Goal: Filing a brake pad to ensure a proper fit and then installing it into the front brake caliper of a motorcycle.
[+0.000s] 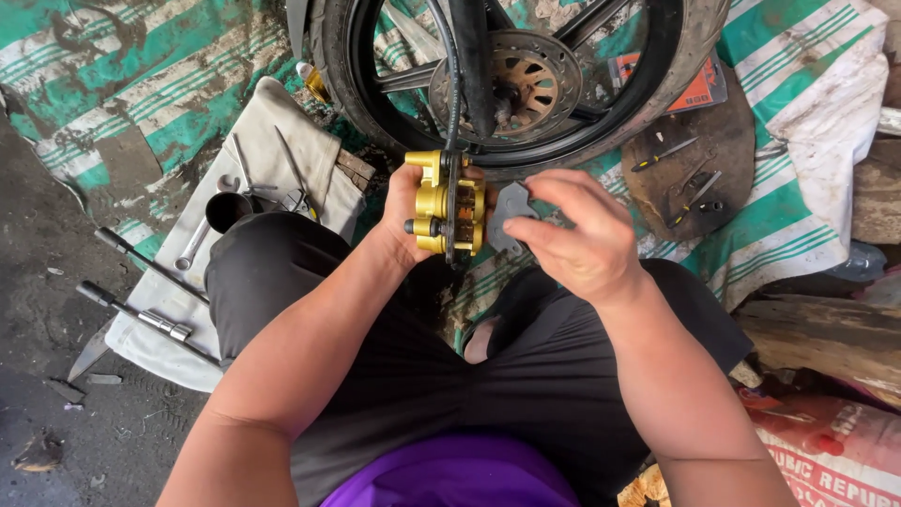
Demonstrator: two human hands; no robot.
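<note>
From the head view I am looking down at my own two hands working just near of a motorcycle wheel (pixel 511 84); my left hand (pixel 405 214) is closing around a gold brake caliper (pixel 444 202), gripping its body from the left side, thumb and fingers wrapping behind it; the caliper is sitting upright at the centre of the scene, touching the left palm, with a black hose (pixel 454 94) running up from it toward the wheel's brake disc (pixel 532 80); my right hand (pixel 574 235) is pinching a dark grey brake pad (pixel 511 211) between thumb and fingertips, holding it just right of the caliper, close beside it, though I cannot tell whether the two are touching; to the left, a pale cloth (pixel 282 150) is lying on the striped green mat (pixel 141 84), carrying long metal tools (pixel 150 268); far right, a dark round board (pixel 694 160) is bearing small screwdrivers (pixel 664 155); my black-clad knees are framing the near edge.
</note>
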